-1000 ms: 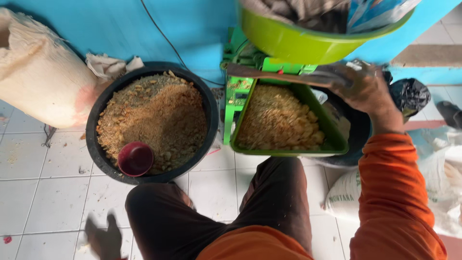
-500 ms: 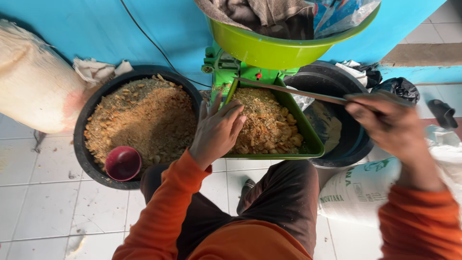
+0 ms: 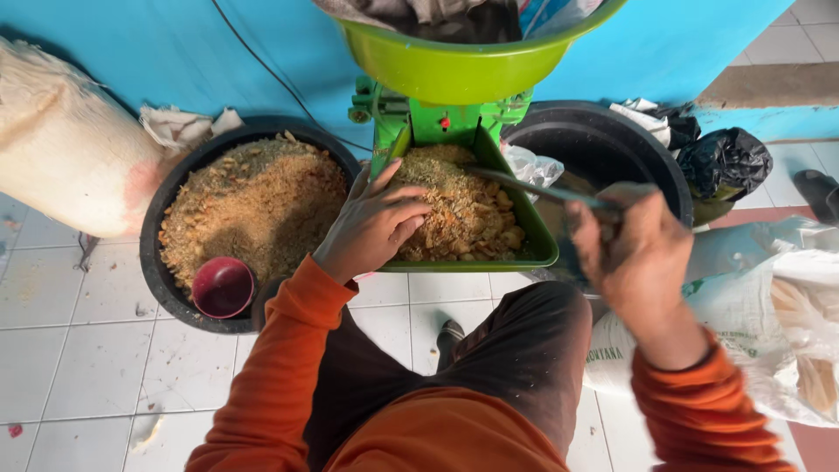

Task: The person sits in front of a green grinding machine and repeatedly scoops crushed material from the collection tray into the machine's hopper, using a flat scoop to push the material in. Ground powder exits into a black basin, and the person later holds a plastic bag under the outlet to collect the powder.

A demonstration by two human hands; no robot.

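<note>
My left hand [image 3: 374,224] rests palm down on the brown crumbly feed heaped in a green tray [image 3: 535,238] under a green machine [image 3: 441,118]. Its fingers are spread over the heap. My right hand [image 3: 636,246] is blurred and grips a thin dark stick [image 3: 533,186], whose far end lies over the feed in the tray. Both arms wear orange sleeves. A lime-green bowl [image 3: 454,63] sits on top of the machine.
A black tub [image 3: 179,188] at left holds more ground feed and a small maroon cup [image 3: 223,287]. Another black tub [image 3: 647,153] stands at right behind my right hand. White sacks lie at left [image 3: 61,149] and right [image 3: 778,315]. A black bag [image 3: 724,162] sits by the blue wall.
My left hand came up from the floor and landed on the feed in the tray. My right hand with the stick drew back toward me and lower right. The view tilted.
</note>
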